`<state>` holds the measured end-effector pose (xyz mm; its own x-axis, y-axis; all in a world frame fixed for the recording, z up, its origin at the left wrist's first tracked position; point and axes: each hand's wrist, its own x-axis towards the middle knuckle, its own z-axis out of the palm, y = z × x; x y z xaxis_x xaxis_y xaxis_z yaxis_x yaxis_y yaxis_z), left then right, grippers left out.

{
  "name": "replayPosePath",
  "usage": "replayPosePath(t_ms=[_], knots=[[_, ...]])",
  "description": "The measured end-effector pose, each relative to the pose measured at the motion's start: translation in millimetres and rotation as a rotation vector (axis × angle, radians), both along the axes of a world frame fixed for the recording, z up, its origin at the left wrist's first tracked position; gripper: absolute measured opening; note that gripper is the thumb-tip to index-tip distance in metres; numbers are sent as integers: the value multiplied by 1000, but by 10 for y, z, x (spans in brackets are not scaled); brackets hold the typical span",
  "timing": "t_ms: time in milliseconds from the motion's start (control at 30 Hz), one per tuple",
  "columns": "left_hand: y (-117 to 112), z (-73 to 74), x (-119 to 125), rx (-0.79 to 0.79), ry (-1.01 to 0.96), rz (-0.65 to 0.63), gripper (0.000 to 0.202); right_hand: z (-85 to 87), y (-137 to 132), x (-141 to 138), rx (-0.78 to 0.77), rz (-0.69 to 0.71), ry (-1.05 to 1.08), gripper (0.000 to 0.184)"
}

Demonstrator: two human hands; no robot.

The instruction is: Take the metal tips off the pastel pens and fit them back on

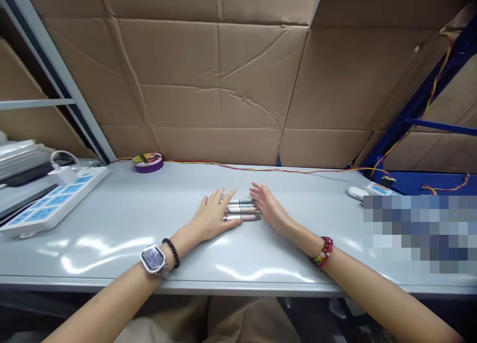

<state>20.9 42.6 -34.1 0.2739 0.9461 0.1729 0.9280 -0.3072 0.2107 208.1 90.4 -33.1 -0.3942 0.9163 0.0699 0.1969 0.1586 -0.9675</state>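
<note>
Several slim pens (243, 217) lie side by side on the grey-white table (112, 209), pointing left to right. They have white barrels, some with green or pinkish parts. At their left ends rests my left hand (214, 218), fingers spread, its thumb beside the nearest pen. My right hand (273, 210) stands on edge at their right ends, fingers stretched out and palm facing the pens. Neither hand is wrapped round a pen. The fingers hide parts of both pen ends.
A white power strip (55, 204) with blue sockets lies at the left, a plug in it. A purple-sided roll of tape (148, 163) sits at the back left. Thin wires (238, 168) run along the cardboard wall (253, 75). A white mouse-like object (357, 192) lies at the right.
</note>
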Motion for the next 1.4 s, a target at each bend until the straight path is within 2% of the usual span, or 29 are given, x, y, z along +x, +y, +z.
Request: replayPosePath(t_ms=[67, 133, 200, 267, 367, 500, 600, 733, 867, 967, 1133, 1200, 1333, 1400], knots=[[16, 63, -35, 24, -3, -49, 80, 39, 38, 90, 120, -2, -85, 54], [25, 147, -66, 93, 17, -142, 72, 99, 71, 201, 242, 12, -190, 40], [19, 230, -84, 162, 56, -242, 51, 167, 91, 317, 321, 63, -308, 26], [0, 286, -78, 186, 85, -292, 28, 219, 92, 411, 351, 154, -423, 20], [-25, 286, -24, 181, 97, -300, 11, 230, 68, 463, 379, 279, -537, 17], [-11, 211, 55, 177, 69, -289, 4, 182, 15, 402, 432, 332, -582, 17], [3, 196, 82, 156, -1, -248, 9, 183, -21, 357, 464, 276, -574, 25], [-62, 212, 167, 88, -168, -155, 20, 223, -50, 332, 500, 88, -520, 39], [-154, 218, 308, 32, -324, -96, 29, 254, -57, 336, 492, -20, -448, 43], [-159, 231, 339, -13, -406, -104, 34, 300, -51, 359, 479, 15, -401, 42], [-98, 229, 274, -78, -471, -110, 37, 363, -36, 389, 451, 112, -337, 19], [-87, 216, 265, -98, -477, -120, 35, 345, -29, 384, 425, 119, -328, 23], [-92, 204, 284, -115, -475, -128, 33, 283, -14, 361, 375, 124, -341, 45], [-92, 208, 287, -107, -474, -115, 33, 276, -12, 358, 366, 137, -320, 45]])
